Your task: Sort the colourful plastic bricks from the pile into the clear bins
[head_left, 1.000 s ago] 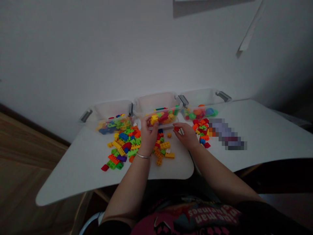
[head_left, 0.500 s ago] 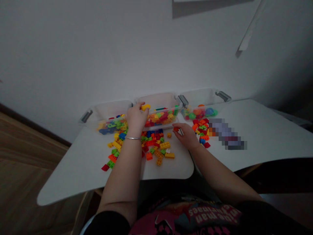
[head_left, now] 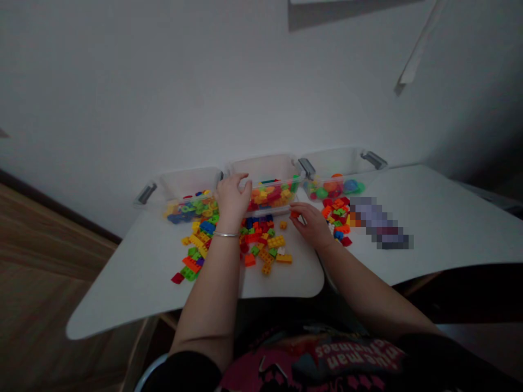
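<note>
My left hand (head_left: 233, 198) is over the front left part of the middle clear plastic bin (head_left: 261, 163), thumb and fingers apart, with nothing between them. Colourful toy bricks fill the bottom of that bin. To the right, just above the table, my right hand (head_left: 312, 223) pinches a small orange-red toy brick (head_left: 295, 214) between thumb and fingers. A loose pile of toy bricks (head_left: 253, 238) in red, yellow, green and blue spreads over the table beneath and between my arms. A lone yellow-orange brick (head_left: 283, 225) lies left of my right hand.
Left stands another clear bin (head_left: 190, 179) with green, blue and yellow pieces. The right bin (head_left: 335, 160) holds rounded green, orange and blue pieces. A smaller brick heap (head_left: 339, 209) and a pixelated item (head_left: 378, 223) lie right on the white table (head_left: 429, 218). A wall rises behind.
The yellow brick that was in my left hand has been let go over the middle bin, and the fingers have opened. My right hand keeps its pinch on the orange-red brick, nearly unmoved.
</note>
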Demonstrator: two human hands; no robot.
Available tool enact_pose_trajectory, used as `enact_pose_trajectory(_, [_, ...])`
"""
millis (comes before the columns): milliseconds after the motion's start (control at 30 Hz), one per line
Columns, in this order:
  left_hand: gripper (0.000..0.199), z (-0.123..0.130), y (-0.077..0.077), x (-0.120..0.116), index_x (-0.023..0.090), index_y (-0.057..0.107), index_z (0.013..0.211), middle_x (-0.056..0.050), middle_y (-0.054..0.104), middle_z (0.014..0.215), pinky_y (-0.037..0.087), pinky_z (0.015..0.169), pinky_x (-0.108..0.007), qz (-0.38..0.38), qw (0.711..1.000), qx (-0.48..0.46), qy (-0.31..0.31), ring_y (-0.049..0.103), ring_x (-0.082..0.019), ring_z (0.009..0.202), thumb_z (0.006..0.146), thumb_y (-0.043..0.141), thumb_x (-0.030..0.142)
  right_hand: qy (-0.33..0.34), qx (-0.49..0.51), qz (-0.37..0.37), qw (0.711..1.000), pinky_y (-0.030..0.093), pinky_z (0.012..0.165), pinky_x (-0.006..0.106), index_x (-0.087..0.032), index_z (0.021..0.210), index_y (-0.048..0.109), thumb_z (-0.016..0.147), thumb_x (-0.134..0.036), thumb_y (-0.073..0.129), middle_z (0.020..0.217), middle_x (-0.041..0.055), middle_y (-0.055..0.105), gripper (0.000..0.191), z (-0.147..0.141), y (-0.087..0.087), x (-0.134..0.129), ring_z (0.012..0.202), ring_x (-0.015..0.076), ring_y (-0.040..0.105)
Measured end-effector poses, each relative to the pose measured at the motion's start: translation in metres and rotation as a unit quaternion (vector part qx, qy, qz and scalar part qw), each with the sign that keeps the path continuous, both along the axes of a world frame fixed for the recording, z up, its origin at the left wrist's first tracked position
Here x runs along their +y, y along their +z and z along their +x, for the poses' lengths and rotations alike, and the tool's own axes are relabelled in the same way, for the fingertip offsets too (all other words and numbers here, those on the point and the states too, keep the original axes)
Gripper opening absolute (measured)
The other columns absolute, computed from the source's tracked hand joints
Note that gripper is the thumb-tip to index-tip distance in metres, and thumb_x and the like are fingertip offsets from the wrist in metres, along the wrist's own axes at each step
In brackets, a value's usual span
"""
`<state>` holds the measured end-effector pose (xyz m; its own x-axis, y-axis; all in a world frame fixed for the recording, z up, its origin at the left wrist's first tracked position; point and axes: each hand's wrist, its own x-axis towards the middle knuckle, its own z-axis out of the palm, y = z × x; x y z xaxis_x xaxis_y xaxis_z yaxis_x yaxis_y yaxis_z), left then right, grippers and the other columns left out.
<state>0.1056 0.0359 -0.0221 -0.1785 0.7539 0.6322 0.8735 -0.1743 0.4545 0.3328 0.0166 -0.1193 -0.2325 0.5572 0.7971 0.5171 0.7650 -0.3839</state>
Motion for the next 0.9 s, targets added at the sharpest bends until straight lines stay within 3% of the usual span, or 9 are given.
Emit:
enact_pose_trajectory(200, [0.024, 0.016, -0.013, -0.039, 0.023, 0.07, 0.107, -0.009, 0.066, 0.12, 0.031, 0.112, -0.049, 0.077, 0.996, 0.017, -0.05, 0.046, -0.029, 0.126, 0.086, 0.059, 0.029, -0.01, 0.009, -0.009, 1.0, 0.055, 0.09, 0.044, -0.025, 0.112, 0.062, 0.089, -0.023, 0.057, 0.1, 0.0075, 0.068, 0.023, 0.0, 0.002, -0.001, 0.097, 0.0231, 0.065])
enact_pose_trajectory(333, [0.022, 0.043, -0.028, -0.066, 0.023, 0.066, 0.109, -0.006, 0.07, 0.111, 0.042, 0.103, -0.041, 0.03, 0.984, -0.016, -0.177, 0.059, -0.022, 0.11, 0.091, 0.054, 0.026, -0.003, 0.024, -0.019, 1.0, 0.057, 0.083, 0.043, -0.024, 0.122, 0.055, 0.087, -0.027, 0.06, 0.097, 0.0066, 0.068, 0.036, 0.0, -0.003, 0.0, 0.087, 0.0226, 0.066])
enact_pose_trajectory(433, [0.028, 0.061, -0.041, -0.076, 0.022, 0.063, 0.117, -0.008, 0.068, 0.117, 0.045, 0.099, -0.04, -0.031, 0.976, -0.013, -0.216, 0.061, -0.024, 0.111, 0.09, 0.057, 0.028, 0.005, 0.016, -0.016, 1.0, 0.057, 0.084, 0.043, -0.025, 0.121, 0.055, 0.087, -0.026, 0.059, 0.1, 0.0071, 0.068, 0.034, 0.0, -0.005, -0.002, 0.09, 0.0229, 0.066])
enact_pose_trajectory(633, [0.037, 0.07, -0.052, -0.074, 0.02, 0.058, 0.126, -0.009, 0.07, 0.116, 0.05, 0.092, -0.04, -0.126, 0.966, -0.026, -0.226, 0.066, -0.023, 0.101, 0.09, 0.059, 0.028, 0.022, -0.028, 0.012, 0.999, 0.055, 0.091, 0.045, -0.026, 0.11, 0.062, 0.089, -0.021, 0.056, 0.104, 0.0079, 0.069, 0.022, 0.0, -0.001, -0.007, 0.1, 0.0235, 0.065])
enact_pose_trajectory(900, [0.029, 0.065, -0.06, -0.066, 0.022, 0.065, 0.115, -0.006, 0.074, 0.099, 0.053, 0.081, -0.035, -0.158, 0.965, -0.051, -0.204, 0.068, -0.021, 0.089, 0.088, 0.063, 0.031, 0.039, -0.05, -0.001, 0.998, 0.056, 0.091, 0.043, -0.026, 0.115, 0.064, 0.089, -0.021, 0.058, 0.106, 0.0083, 0.07, 0.027, -0.002, -0.003, -0.006, 0.099, 0.0223, 0.065])
